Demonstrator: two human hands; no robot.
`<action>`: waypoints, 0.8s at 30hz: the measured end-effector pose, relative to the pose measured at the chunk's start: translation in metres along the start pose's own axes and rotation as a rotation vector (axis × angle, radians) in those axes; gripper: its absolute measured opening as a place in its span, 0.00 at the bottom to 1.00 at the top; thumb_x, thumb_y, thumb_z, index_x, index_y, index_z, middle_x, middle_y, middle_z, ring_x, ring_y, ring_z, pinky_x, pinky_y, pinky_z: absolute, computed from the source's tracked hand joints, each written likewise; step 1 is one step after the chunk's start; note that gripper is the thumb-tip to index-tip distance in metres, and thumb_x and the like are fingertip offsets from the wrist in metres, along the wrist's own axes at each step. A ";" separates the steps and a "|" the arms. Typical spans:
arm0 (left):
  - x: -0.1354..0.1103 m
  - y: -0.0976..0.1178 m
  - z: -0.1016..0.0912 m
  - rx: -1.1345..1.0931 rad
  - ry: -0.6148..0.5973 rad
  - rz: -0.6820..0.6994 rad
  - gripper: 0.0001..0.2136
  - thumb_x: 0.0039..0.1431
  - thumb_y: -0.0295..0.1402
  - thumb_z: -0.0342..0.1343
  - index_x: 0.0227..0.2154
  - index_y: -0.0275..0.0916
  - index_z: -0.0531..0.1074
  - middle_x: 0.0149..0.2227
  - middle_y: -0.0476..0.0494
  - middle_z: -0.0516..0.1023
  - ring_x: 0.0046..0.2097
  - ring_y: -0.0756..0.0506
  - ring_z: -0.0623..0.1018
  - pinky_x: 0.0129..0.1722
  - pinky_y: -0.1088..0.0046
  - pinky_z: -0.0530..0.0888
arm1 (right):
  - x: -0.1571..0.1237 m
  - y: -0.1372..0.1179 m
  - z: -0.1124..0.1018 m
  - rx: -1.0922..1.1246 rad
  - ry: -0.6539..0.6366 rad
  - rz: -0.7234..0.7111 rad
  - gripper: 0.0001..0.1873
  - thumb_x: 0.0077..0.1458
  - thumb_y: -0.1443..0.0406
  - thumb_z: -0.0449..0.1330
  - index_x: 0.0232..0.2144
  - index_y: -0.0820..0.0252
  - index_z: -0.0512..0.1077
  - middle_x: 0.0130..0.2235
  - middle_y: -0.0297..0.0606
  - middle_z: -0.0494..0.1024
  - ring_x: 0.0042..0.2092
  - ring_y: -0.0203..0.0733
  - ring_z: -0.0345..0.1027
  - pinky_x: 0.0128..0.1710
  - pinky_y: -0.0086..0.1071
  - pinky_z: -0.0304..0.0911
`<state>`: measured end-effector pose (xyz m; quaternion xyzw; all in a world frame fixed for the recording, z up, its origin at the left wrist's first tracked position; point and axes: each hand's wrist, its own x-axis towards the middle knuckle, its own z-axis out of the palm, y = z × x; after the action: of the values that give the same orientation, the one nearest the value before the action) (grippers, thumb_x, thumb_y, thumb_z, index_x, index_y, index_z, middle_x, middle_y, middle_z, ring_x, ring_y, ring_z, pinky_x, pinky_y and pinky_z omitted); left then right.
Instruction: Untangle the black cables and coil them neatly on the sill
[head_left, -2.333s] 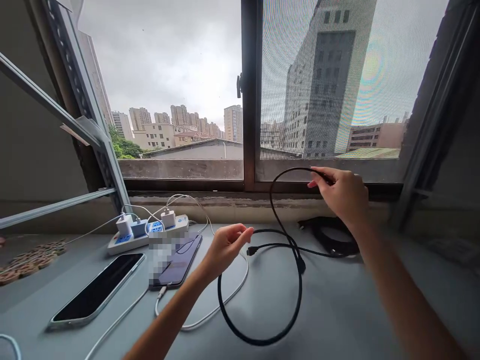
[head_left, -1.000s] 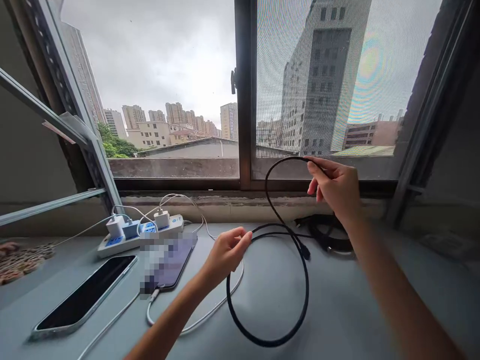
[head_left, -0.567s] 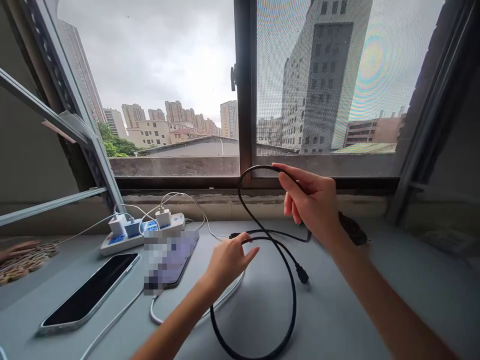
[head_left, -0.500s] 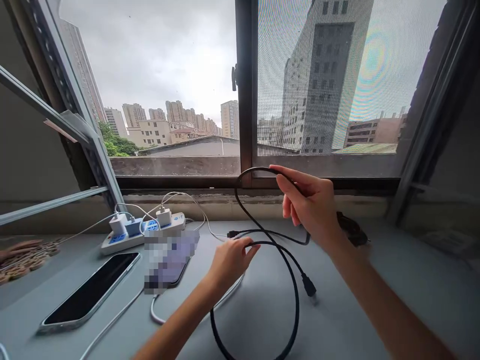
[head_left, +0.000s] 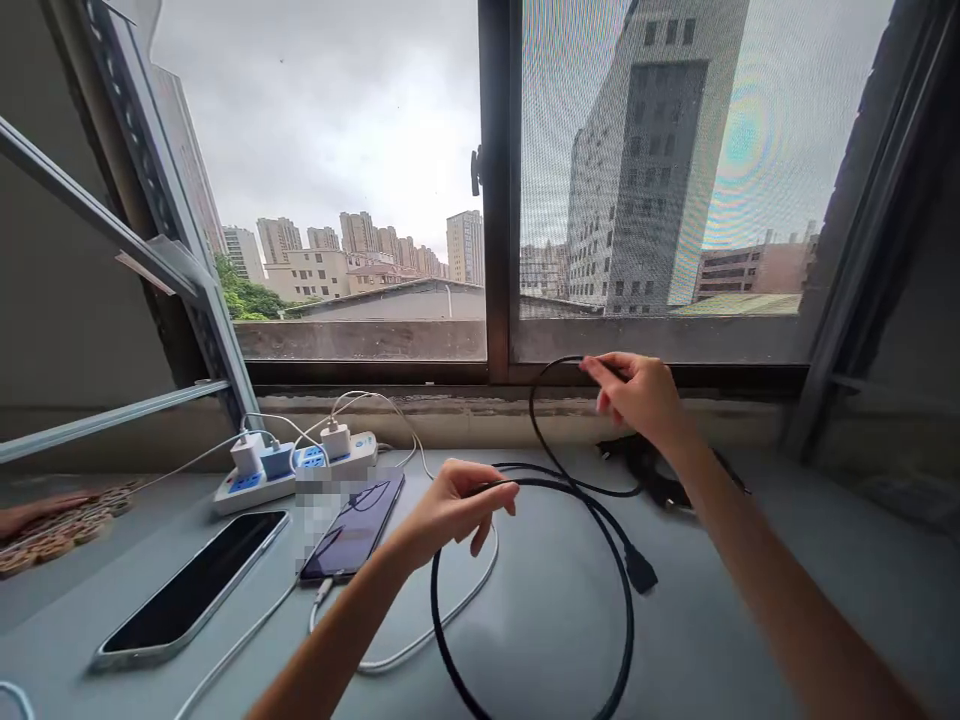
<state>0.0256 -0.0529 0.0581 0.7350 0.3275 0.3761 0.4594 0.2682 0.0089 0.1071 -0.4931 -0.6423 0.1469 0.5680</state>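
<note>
A black cable (head_left: 631, 625) hangs in a large loop between my two hands, its lower part running out of view at the bottom. My left hand (head_left: 457, 505) pinches it between thumb and fingers near the middle. Higher and to the right, my right hand (head_left: 637, 395) grips another stretch, which curves down from the fingertips. One black connector (head_left: 640, 568) dangles below and between the hands. Behind my right wrist, a bunch of black cable (head_left: 660, 478) lies on the table, partly hidden by the arm.
Left of my hands lie a phone with a dark screen (head_left: 195, 585) and a second phone (head_left: 360, 525) with a white cable (head_left: 420, 655) plugged in. A white power strip (head_left: 352, 450) with chargers sits behind them. A metal frame (head_left: 217, 330) stands by the window.
My right hand has moved slightly right, drawing its stretch of cable along. The fingers of my left hand have shifted on the cable, and the loop lies a little farther right.
</note>
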 end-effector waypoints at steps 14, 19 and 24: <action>0.001 0.015 -0.036 -0.828 0.490 0.181 0.16 0.66 0.44 0.51 0.29 0.37 0.63 0.14 0.58 0.49 0.14 0.55 0.52 0.12 0.82 0.54 | 0.014 -0.003 -0.064 0.783 0.420 0.136 0.13 0.47 0.56 0.62 0.24 0.54 0.63 0.17 0.26 0.63 0.14 0.28 0.51 0.13 0.26 0.42; 0.008 0.004 -0.035 -0.780 0.486 0.135 0.22 0.57 0.51 0.59 0.27 0.37 0.59 0.17 0.58 0.51 0.16 0.56 0.54 0.14 0.83 0.58 | 0.006 -0.021 -0.054 0.969 0.145 0.107 0.15 0.44 0.57 0.61 0.23 0.54 0.57 0.15 0.22 0.57 0.13 0.26 0.43 0.12 0.26 0.37; 0.008 0.003 -0.024 -0.770 0.497 -0.006 0.25 0.58 0.58 0.47 0.31 0.36 0.59 0.28 0.52 0.66 0.17 0.59 0.56 0.14 0.85 0.60 | -0.018 -0.039 -0.014 0.720 -0.265 0.032 0.21 0.45 0.52 0.65 0.31 0.54 0.57 0.22 0.23 0.67 0.19 0.30 0.62 0.14 0.22 0.52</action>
<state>0.0099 -0.0369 0.0702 0.3971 0.2663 0.6341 0.6077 0.2599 -0.0287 0.1299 -0.2486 -0.6097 0.4347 0.6144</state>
